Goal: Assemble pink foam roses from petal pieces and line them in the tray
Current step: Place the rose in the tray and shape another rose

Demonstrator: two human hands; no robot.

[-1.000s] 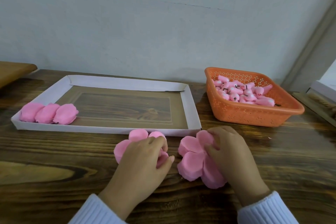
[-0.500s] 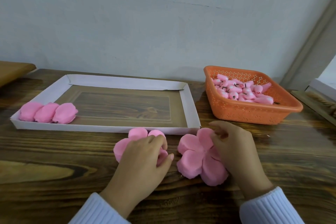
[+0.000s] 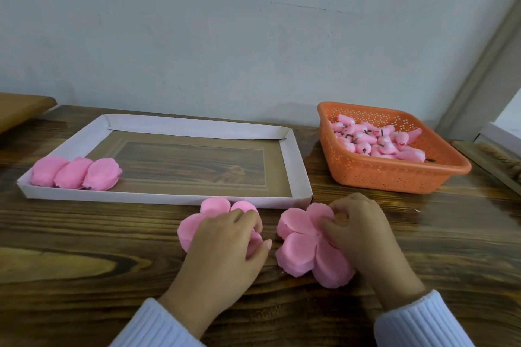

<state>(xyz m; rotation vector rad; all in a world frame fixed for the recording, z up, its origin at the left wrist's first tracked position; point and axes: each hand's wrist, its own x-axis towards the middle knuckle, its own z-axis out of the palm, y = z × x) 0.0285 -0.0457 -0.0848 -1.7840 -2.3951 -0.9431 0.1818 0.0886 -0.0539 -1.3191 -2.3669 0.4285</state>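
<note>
Dark wood grain runs across the surface (image 3: 84,248) under a pale blank wall, and everything I need sits within reach. At 11 o'clock lies the white card tray (image 3: 296,166), with three finished roses (image 3: 74,173) touching in a row at its 8 o'clock corner. At 2 o'clock is the orange basket (image 3: 394,177), heaped with pink buds (image 3: 375,144). Just in front of the tray's near rim lie two flat flower-shaped cut-outs, side by side but apart. My left grip (image 3: 225,248) covers the left petal piece (image 3: 194,229), fingers curled over its middle and thumb stuck out toward 3 o'clock, with pink foam showing between them. My right grip (image 3: 363,234) is curled at the 2 o'clock side of the right petal piece (image 3: 298,245), fingertips pinching in near its centre while the lobes at 7 and 9 o'clock lie free. I judge this foam to be feather-light, soft and springy. It should bend without cracking, but a hard pinch could crease a lobe, and a careless tug at the thin neck between lobes could tear it. The centre looks like the place to take hold, gathering the lobes upward. Because a piece weighs so little, it may skate on the smooth wood unless pinned.
</note>
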